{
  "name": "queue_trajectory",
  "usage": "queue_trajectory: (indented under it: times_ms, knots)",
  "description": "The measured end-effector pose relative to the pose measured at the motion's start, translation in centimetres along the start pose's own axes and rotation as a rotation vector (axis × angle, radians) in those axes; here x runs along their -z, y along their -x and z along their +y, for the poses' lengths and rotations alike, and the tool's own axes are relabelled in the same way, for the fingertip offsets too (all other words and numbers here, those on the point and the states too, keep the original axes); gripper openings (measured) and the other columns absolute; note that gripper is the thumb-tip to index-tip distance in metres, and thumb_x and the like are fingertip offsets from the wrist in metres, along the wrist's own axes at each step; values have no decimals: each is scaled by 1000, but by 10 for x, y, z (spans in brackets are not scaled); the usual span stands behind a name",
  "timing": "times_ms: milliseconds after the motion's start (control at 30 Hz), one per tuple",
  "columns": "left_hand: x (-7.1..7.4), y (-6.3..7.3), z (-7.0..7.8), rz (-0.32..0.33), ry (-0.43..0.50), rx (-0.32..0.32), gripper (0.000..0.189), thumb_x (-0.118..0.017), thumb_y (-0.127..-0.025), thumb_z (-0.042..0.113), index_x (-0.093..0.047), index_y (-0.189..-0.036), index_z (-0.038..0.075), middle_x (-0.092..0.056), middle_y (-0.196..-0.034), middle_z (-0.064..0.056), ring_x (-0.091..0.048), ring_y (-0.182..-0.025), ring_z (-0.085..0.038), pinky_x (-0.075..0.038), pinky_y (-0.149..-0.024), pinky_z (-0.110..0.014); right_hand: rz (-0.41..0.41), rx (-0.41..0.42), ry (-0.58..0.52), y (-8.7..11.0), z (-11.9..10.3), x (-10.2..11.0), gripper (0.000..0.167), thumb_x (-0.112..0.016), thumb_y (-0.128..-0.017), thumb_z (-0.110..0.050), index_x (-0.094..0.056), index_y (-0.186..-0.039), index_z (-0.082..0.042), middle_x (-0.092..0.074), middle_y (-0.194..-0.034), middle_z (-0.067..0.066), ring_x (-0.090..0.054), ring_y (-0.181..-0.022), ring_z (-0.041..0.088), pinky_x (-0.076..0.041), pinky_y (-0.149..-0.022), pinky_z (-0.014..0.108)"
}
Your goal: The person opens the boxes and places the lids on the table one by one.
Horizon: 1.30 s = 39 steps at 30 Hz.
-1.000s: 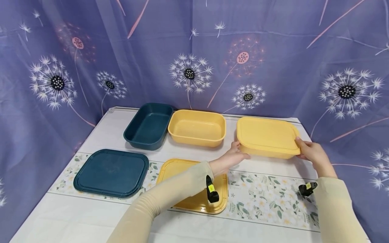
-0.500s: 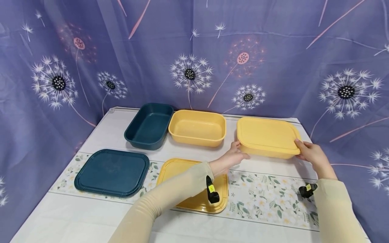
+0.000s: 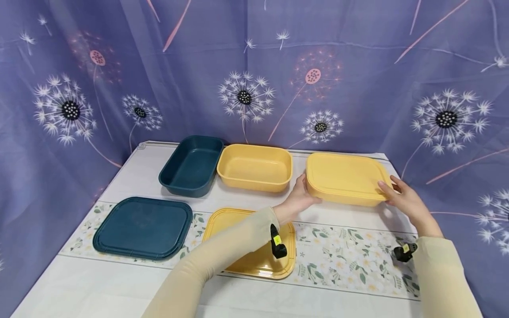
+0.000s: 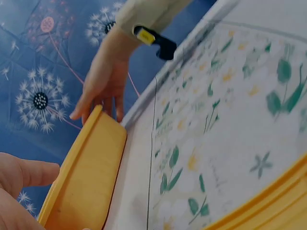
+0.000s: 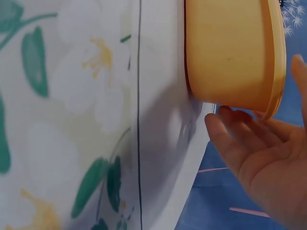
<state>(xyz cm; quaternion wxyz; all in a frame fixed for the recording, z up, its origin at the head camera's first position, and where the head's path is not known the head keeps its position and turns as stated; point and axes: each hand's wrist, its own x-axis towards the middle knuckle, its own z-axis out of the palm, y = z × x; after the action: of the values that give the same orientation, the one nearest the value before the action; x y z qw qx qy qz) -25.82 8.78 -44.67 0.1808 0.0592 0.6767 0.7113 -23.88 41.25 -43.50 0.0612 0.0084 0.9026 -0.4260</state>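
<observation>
A yellow food container (image 3: 346,198) with a matching lid (image 3: 345,174) sits at the back right of the table. At its left end is my left hand (image 3: 295,204), fingers upright beside the wall and thumb stretched along the front; the left wrist view shows that straight thumb (image 4: 39,172) at the lid's rim. My right hand (image 3: 409,206) is at the other end, with its thumb over the lid's corner in the head view. In the right wrist view its fingers (image 5: 235,143) extend loosely by the container's end, and the thumb stands apart.
An uncovered yellow container (image 3: 254,183) and an uncovered dark teal one (image 3: 191,168) stand along the back. In front lie a teal lid (image 3: 143,227) and a yellow lid (image 3: 262,260), partly under my left forearm. A purple curtain (image 3: 278,53) hangs behind the table.
My right hand's fingers have spread and loosened at the container's end. The left hand's fingers have lifted along its side. The view has shifted slightly; the container stays in place.
</observation>
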Motion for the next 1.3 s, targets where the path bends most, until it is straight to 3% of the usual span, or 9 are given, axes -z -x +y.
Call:
queue_trajectory:
  times_ms: [67, 167, 267, 333, 533, 700, 900, 1300]
  knots:
    - [1, -4, -1, -7, -7, -17, 102, -76, -83, -7, -15, -162, 14, -27, -163, -5, -29, -149, -24, -33, -117, -38, 1, 17, 18, 0, 1, 1, 85, -45, -106, -45, 2, -160, 1, -9, -158, 41, -59, -118, 24, -47, -74, 8]
    - [1, -10, -3, -8, -38, -30, 101, -78, -84, -3, -18, -162, 18, -29, -162, -3, -30, -148, -23, -33, -117, -39, -21, 13, 34, 1, 2, 1, 88, -47, -106, -47, 4, -160, -1, -2, -162, 32, -34, -136, 53, -52, -91, 29]
    - [2, -15, -5, -5, -68, -37, 101, -79, -84, 0, -19, -162, 19, -32, -161, -3, -31, -147, -23, -33, -117, -38, -42, -5, 35, 3, 4, 1, 91, -50, -105, -48, 7, -160, -5, 4, -165, 26, -27, -139, 57, -41, -104, 60]
    - [3, -18, -6, 0, -84, -48, 100, -79, -84, 0, -19, -162, 18, -33, -161, -4, -32, -147, -22, -33, -116, -36, -51, -13, 28, 4, 4, 1, 93, -53, -104, -48, 8, -161, -8, 6, -165, 23, -23, -141, 57, -30, -105, 71]
    - [6, -22, -4, 12, -126, -62, 99, -82, -84, 6, -22, -161, 14, -34, -161, -5, -34, -146, -21, -32, -117, -32, -84, -8, 19, 7, 5, 2, 103, -64, -99, -44, 13, -160, -16, 11, -166, 16, -12, -145, 55, -23, -107, 75]
    - [6, -22, -2, 3, -103, -49, 99, -82, -84, 4, -22, -161, 15, -38, -158, -5, -40, -143, -23, -39, -112, -31, -125, 11, 6, 10, 11, 4, 109, -71, -96, -35, 16, -160, -24, 17, -166, 11, -6, -146, 55, -20, -104, 79]
    - [5, -23, -3, -39, -62, -70, 99, -79, -84, -2, -19, -162, 13, -38, -158, -7, -39, -143, -23, -40, -112, -31, -121, 30, 0, 12, 13, 7, 108, -71, -96, -31, 16, -160, -22, 15, -167, 12, -8, -146, 55, -21, -104, 79]
    - [5, -28, -5, -30, -124, -69, 100, -81, -84, 0, -21, -162, 16, -31, -163, -3, -29, -148, -19, -29, -118, -29, -142, 6, 10, 11, 12, 7, 108, -68, -98, -35, 17, -159, -9, -12, -159, 39, -17, -142, 59, -29, -104, 74]
